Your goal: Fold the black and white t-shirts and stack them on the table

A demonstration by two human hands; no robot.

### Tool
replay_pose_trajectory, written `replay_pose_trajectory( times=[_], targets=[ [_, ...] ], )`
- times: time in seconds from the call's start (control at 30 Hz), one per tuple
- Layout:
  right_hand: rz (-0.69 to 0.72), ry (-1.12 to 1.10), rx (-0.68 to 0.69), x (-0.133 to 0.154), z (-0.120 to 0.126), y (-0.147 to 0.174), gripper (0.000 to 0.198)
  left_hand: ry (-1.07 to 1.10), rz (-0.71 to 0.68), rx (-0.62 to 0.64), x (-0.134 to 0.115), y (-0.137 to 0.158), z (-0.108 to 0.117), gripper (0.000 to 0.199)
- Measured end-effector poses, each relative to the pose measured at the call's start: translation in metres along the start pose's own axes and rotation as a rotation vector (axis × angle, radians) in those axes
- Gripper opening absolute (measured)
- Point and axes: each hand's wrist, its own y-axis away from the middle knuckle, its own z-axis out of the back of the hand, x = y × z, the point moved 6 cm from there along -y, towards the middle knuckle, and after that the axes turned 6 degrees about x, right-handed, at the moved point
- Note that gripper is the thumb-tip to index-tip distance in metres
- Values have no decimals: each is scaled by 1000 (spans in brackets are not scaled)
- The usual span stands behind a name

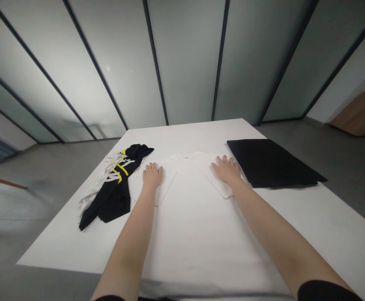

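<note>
A white shirt [188,225] lies flat on the worktop [201,136]; my left grip [151,175] and right grip [228,169] are both released, resting palm-down on its upper left and upper right. Left of the shirt is a rumpled black garment [115,205], right of it a flat black cloth [270,163].

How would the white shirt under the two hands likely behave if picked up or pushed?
Probably floppy: the white shirt lies spread flat, following the table. Likely light for its size, as it appears to be simple, unpadded cloth. Pushed, it may wrinkle rather than slide whole, since faint creases already show in the fabric.
</note>
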Motion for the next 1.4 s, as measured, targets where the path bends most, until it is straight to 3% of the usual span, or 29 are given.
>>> replay_pose_trajectory(
  times=[0.17,0.3,0.43,0.67,1.1,1.23,1.33,1.4],
  targets=[
    [-36,-29,-23,-21,2,-1,70,33,11,-27,11,2,3,65],
    [71,2,-105,-10,5,3,65,-5,-22,-32,6,5,3,67],
    [119,44,-6,3,-4,9,65,-87,-85,90,-4,11,-5,72],
    [76,53,74,6,-2,18,66,-60,-20,83,1,22,3,69],
    [75,71,116,11,-14,73,64,-211,70,53,15,87,0,74],
    [64,34,116,25,-8,68,60,-204,-74,86,-21,86,7,70],
    [176,6,63,52,-2,52,57,-132,-221,117,-62,72,9,72],
    [234,12,49,67,0,40,58,-87,-229,152,-78,56,7,72]
  ],
)
